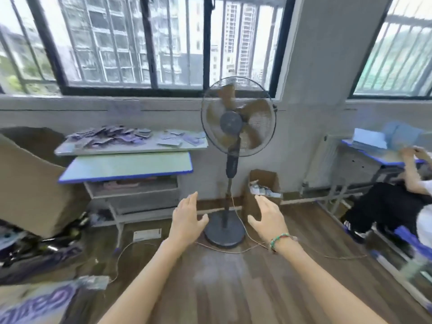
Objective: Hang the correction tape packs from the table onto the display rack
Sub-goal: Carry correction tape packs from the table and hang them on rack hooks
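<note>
Several purple correction tape packs (109,136) lie in a loose heap on a pale table (131,149) under the window, left of centre. A few more packs (180,139) lie spread toward that table's right end. My left hand (188,222) and my right hand (267,219) are both stretched out in front of me over the floor, fingers straight, holding nothing. They are well short of the table. No display rack is in view.
A standing fan (236,127) rises just beyond my hands, its round base (224,232) and cord on the wooden floor. A lower blue-edged desk (126,168) stands before the table. Cardboard boxes (264,183) sit left and behind the fan. A seated person (397,202) works at right.
</note>
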The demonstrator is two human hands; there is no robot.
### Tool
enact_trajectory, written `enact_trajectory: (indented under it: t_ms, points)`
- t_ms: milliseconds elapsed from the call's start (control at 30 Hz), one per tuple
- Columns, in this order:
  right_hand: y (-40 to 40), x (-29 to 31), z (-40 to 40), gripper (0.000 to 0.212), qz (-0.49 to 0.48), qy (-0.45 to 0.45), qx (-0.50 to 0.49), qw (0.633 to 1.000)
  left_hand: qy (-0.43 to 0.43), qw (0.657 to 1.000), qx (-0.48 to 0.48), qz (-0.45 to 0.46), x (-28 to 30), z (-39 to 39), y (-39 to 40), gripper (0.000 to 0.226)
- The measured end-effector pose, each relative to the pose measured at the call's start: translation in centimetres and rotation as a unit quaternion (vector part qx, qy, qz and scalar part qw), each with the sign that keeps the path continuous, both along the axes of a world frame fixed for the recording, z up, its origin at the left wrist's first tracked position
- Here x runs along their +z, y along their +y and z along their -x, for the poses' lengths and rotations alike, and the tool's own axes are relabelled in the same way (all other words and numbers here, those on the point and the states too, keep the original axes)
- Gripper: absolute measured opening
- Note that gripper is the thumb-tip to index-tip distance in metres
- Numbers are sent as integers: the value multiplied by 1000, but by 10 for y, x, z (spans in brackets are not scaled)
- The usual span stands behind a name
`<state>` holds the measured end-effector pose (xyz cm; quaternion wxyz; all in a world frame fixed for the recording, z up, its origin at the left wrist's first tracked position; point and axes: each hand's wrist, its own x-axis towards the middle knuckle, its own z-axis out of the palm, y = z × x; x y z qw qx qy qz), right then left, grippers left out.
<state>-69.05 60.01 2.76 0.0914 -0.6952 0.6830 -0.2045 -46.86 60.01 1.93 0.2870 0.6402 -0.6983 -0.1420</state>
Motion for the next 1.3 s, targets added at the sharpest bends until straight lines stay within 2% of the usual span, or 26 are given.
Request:
enact_trajectory:
  t_ms: [267, 533, 667, 1000, 1300]
  points:
    - [-143, -6, -91, 66, -1, 6, 102, 995, 14, 994, 100, -27, -14, -90, -91, 71]
    - [-301, 0, -147, 64, -12, -6, 139, 990, 7, 986, 164, -26, 3, -154, -219, 70]
    - [-353, -7, -177, 62, -34, 16, 157, 987, 11, 981, 186, -48, -6, -180, -261, 71]
    - [-500, -33, -247, 64, -78, 25, 126, 989, -11, 982, 177, -69, -25, -262, -425, 70]
    - [-606, -39, -277, 53, -80, 26, 58, 995, -30, 992, 88, -82, -33, -298, -563, 74]
